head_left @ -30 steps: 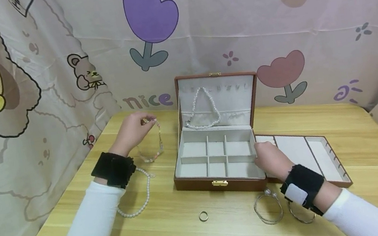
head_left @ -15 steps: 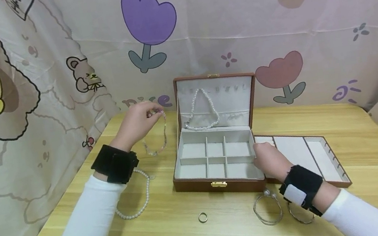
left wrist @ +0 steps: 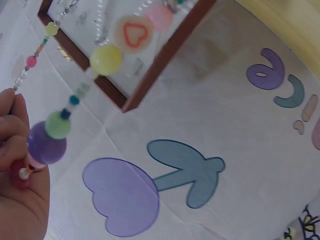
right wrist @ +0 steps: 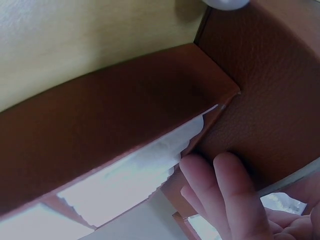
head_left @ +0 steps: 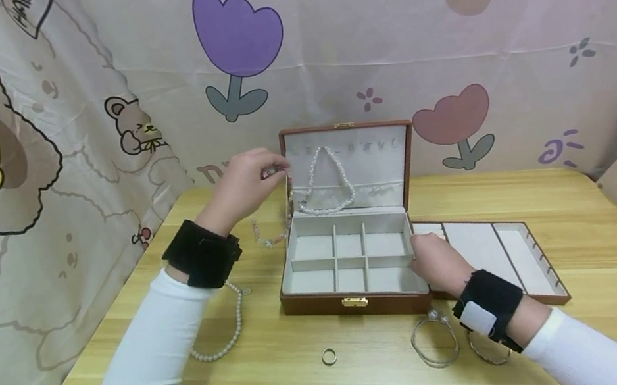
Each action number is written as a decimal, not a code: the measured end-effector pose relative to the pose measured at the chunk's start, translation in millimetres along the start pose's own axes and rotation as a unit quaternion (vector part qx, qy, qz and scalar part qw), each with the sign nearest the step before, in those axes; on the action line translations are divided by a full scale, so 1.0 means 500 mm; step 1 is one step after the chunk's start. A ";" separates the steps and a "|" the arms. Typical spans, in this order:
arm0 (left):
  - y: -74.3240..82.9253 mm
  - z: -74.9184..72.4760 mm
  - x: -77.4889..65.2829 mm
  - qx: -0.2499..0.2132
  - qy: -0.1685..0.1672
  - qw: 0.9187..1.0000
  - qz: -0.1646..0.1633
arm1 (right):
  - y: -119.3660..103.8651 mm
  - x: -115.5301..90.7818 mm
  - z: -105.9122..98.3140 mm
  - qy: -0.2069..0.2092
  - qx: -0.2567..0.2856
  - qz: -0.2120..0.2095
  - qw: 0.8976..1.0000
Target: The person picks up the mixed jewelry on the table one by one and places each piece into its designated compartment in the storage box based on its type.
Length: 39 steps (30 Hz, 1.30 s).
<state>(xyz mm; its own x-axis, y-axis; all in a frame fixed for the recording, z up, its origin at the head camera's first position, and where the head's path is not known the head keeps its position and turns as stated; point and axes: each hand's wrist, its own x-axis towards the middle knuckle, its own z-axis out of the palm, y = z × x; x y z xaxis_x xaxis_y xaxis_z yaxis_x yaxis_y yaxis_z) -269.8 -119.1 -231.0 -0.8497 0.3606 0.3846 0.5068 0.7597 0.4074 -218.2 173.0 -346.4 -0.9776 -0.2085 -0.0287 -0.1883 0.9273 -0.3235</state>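
My left hand (head_left: 247,185) pinches a colourful beaded necklace (left wrist: 48,142), whose lower loop dangles beside the left edge of the raised lid. Large purple, yellow and pink beads show up close in the left wrist view. The brown jewelry box (head_left: 331,302) stands open, with six-way dividers in its base. A white pearl necklace (head_left: 349,181) hangs inside the lid. On the box's right wall, my right hand (head_left: 441,262) grips the side; in the right wrist view its fingers (right wrist: 235,187) lie against the brown outer face, while part of the hand is across the rim.
A shallow lift-out tray (head_left: 478,247) lies right of the box, touching or close to it. Another pearl necklace (head_left: 239,319) lies on the table at left. In front are a ring (head_left: 330,363), a bangle with pearl ends (head_left: 414,343) and a second bangle (head_left: 492,362).
My left hand has moved right and up, bringing the beaded necklace from left of the box to the lid's edge. My right hand stays on the box's side.
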 end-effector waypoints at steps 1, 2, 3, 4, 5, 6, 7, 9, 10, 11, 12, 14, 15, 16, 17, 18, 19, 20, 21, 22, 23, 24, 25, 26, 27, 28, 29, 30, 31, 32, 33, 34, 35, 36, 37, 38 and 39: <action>0.004 0.001 0.002 0.001 -0.003 1.000 0.002 | 0.000 0.000 0.000 0.000 0.000 -0.001 1.000; 0.007 0.002 0.003 0.004 -0.005 1.000 0.005 | 0.000 0.000 0.001 0.001 -0.002 -0.001 1.000; 0.010 0.003 0.005 0.006 -0.006 1.000 0.007 | 0.000 0.000 0.001 0.002 -0.002 -0.002 1.000; 0.013 0.003 0.007 0.008 -0.007 1.000 0.009 | 0.000 0.000 0.001 0.002 -0.003 -0.002 1.000; 0.016 0.003 0.008 0.009 -0.007 1.000 0.012 | -0.001 0.000 0.001 0.003 -0.004 -0.002 1.000; 0.019 0.003 0.010 0.013 -0.008 1.000 0.014 | -0.001 0.000 0.000 0.003 -0.004 -0.003 1.000; 0.021 0.003 0.012 0.016 -0.009 1.000 0.017 | -0.001 0.000 0.001 0.003 -0.004 -0.002 1.000; 0.027 0.003 0.015 0.019 -0.010 0.999 0.025 | -0.001 -0.001 0.000 0.002 -0.004 0.001 1.000; 0.030 0.002 0.017 0.021 -0.010 0.999 0.030 | -0.001 -0.001 0.000 0.002 -0.003 0.003 1.000; 0.033 0.002 0.018 0.021 -0.011 0.999 0.034 | -0.001 -0.001 0.001 0.003 -0.003 0.003 1.000; 0.036 0.001 0.020 0.022 -0.011 0.999 0.039 | -0.001 -0.001 0.001 0.004 -0.002 0.002 1.000; 0.042 -0.001 0.024 0.023 -0.009 0.998 0.051 | 0.000 -0.001 0.000 0.005 0.001 0.000 1.000; 0.045 -0.002 0.026 0.024 -0.009 0.998 0.055 | 0.000 -0.001 -0.001 0.005 0.002 -0.001 1.000; 0.049 -0.002 0.029 0.024 -0.010 0.998 0.058 | 0.000 -0.001 -0.001 0.004 0.004 -0.002 1.000; 0.052 -0.002 0.032 0.023 -0.012 0.998 0.062 | 0.000 -0.001 -0.002 0.004 0.005 -0.002 1.000; 0.055 -0.001 0.036 0.025 -0.012 0.997 0.068 | 0.000 -0.001 -0.003 0.003 0.005 -0.001 1.000; 0.059 0.000 0.040 0.027 -0.015 0.997 0.073 | 0.000 0.000 -0.003 0.002 0.005 0.000 1.000; 0.063 0.002 0.043 0.026 -0.017 0.997 0.076 | 0.000 0.000 -0.003 0.001 0.005 0.001 1.000; 0.066 0.004 0.047 0.027 -0.020 0.996 0.080 | 0.000 0.001 -0.002 0.000 0.006 0.003 1.000; 0.070 0.007 0.050 0.027 -0.022 0.996 0.084 | -0.001 0.001 -0.002 -0.001 0.005 0.003 1.000; 0.073 0.010 0.054 0.028 -0.024 0.995 0.090 | -0.001 0.001 -0.001 -0.001 0.005 0.004 1.000; 0.076 0.013 0.057 0.029 -0.026 0.995 0.095 | -0.001 0.002 0.000 -0.001 0.005 0.004 1.000; 0.080 0.017 0.061 0.028 -0.027 0.994 0.100 | -0.001 0.002 0.000 -0.001 0.005 0.004 1.000; 0.082 0.021 0.064 0.027 -0.029 0.994 0.103 | 0.000 0.003 0.000 -0.001 0.004 0.003 1.000; 0.084 0.025 0.068 0.027 -0.031 0.993 0.107 | 0.000 0.003 0.000 0.001 0.004 0.002 1.000; 0.086 0.029 0.071 0.025 -0.034 0.993 0.109 | 0.000 0.003 0.000 0.002 0.004 0.001 1.000; 0.088 0.033 0.074 0.024 -0.037 0.993 0.112 | 0.001 0.003 0.000 0.003 0.004 0.002 1.000; 0.089 0.037 0.077 0.022 -0.040 0.993 0.113 | 0.001 0.003 0.000 0.002 0.005 0.000 1.000; 0.090 0.041 0.080 0.023 -0.043 0.992 0.114 | 0.002 0.002 -0.001 0.002 0.006 -0.001 1.000; 0.092 0.046 0.084 0.022 -0.046 0.992 0.115 | 0.002 0.002 0.000 0.003 0.007 -0.002 1.000; 0.093 0.050 0.086 0.021 -0.049 0.992 0.116 | 0.002 0.001 0.000 0.003 0.009 -0.001 1.000; 0.094 0.054 0.089 0.020 -0.052 0.992 0.117 | 0.002 0.001 0.000 0.003 0.010 -0.001 1.000; 0.095 0.059 0.092 0.019 -0.053 0.991 0.119 | 0.003 0.000 0.000 0.003 0.010 -0.001 1.000; 0.095 0.064 0.095 0.017 -0.054 0.991 0.121 | 0.003 0.000 0.000 0.004 0.011 -0.002 1.000; 0.095 0.069 0.098 0.015 -0.056 0.991 0.123 | 0.003 0.000 0.000 0.006 0.011 -0.002 1.000; 0.096 0.074 0.101 0.012 -0.058 0.991 0.123 | 0.003 0.000 0.000 0.008 0.012 -0.003 1.000; 0.097 0.078 0.104 0.012 -0.061 0.991 0.123 | 0.003 -0.001 0.000 0.009 0.011 -0.004 1.000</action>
<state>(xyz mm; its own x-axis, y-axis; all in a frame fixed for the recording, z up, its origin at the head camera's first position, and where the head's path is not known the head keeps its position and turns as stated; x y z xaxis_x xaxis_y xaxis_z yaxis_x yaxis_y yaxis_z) -295.1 -42.6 -223.9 -0.7134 0.5975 0.3661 0.6979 0.6529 0.2943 -218.2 174.6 -346.7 -0.9778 -0.2092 -0.0088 -0.1934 0.9186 -0.3446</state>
